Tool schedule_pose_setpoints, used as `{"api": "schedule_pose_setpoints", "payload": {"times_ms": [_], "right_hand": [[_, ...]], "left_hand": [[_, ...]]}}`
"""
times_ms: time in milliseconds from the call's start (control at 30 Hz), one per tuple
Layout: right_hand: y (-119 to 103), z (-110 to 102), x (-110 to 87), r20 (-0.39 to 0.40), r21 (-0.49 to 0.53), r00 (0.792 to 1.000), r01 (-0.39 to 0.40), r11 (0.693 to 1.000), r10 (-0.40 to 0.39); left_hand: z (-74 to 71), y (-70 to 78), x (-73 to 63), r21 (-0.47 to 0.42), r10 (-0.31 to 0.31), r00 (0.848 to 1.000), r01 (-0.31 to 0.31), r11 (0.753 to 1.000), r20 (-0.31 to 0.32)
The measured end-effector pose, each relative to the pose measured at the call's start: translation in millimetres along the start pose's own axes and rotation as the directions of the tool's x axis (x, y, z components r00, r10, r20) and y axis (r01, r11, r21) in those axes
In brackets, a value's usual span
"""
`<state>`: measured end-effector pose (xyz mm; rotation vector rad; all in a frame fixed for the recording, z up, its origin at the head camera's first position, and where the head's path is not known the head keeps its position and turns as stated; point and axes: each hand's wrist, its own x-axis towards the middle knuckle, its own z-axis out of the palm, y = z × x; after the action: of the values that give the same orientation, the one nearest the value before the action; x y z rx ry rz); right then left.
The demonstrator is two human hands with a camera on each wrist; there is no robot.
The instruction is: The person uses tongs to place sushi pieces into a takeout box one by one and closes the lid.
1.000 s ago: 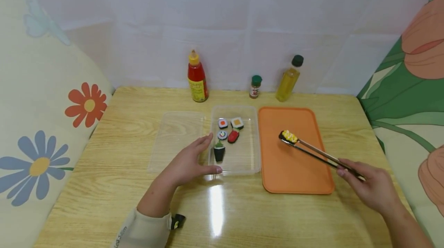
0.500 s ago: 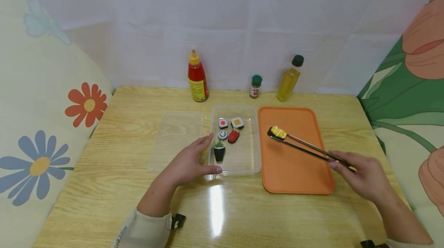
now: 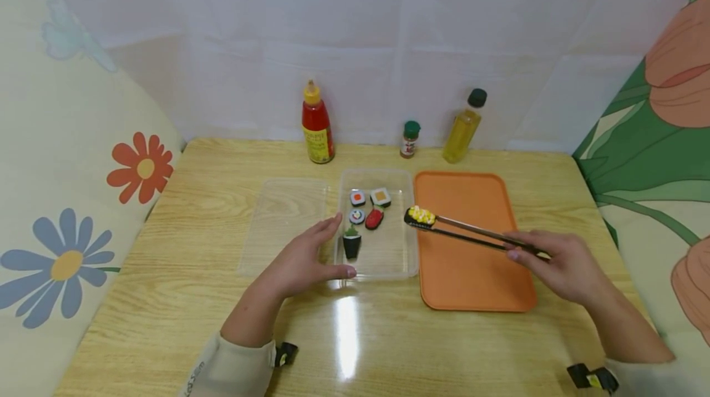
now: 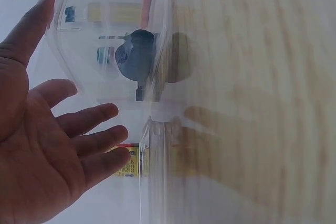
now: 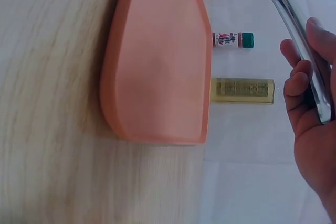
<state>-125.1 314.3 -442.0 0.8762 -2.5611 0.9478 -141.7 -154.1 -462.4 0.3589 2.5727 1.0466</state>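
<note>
My right hand grips metal tongs, whose far tips pinch a dark-wrapped sushi piece topped with yellow and white corn. In the head view that piece overlaps the right rim of a clear plastic box. Several sushi pieces lie in the box's left half: an orange-centred roll, a yellow-centred roll, a small round roll, a red-topped piece and a black cone-shaped hand roll. My left hand rests its spread fingers and thumb at the box's left side.
An orange tray lies right of the box. A clear lid is flat on the table at left. Behind stand a red sauce bottle, a green-capped spice jar and an oil bottle, before a white cloth backdrop.
My right hand has carried the tongs and the corn-topped sushi leftward, from over the orange tray to the box's right rim. My left hand has stayed put.
</note>
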Motion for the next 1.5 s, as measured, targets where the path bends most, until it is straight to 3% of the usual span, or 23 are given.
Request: {"api": "schedule_pose_setpoints", "payload": {"times_ms": [500,733,1000,1200,1500], "right_hand": [[3,5,29.8,0.135,0.072,0.991,0.012,0.997,-0.022],[0,8,47.4,0.225,0.035,0.974,0.024,0.999,-0.032],[-3,13,70.4,0.29,0.082,0.951,0.086,0.993,-0.106],[-4,15,93.5,0.351,0.105,0.923,0.127,0.986,-0.157],[-17,17,123.3,0.516,0.039,0.852,0.083,0.996,-0.091]], "left_hand": [[0.3,-0.1,-0.7,-0.01,0.003,1.0,-0.003,1.0,-0.001],[-0.1,0.4,-0.7,-0.016,-0.006,1.0,0.006,1.0,0.002],[0.8,-0.4,-0.1,-0.019,-0.006,1.0,0.006,1.0,-0.001],[0.3,0.8,-0.2,-0.022,-0.007,1.0,0.007,1.0,-0.004],[0.3,-0.8,-0.8,-0.023,0.008,1.0,-0.008,1.0,-0.008]]}}
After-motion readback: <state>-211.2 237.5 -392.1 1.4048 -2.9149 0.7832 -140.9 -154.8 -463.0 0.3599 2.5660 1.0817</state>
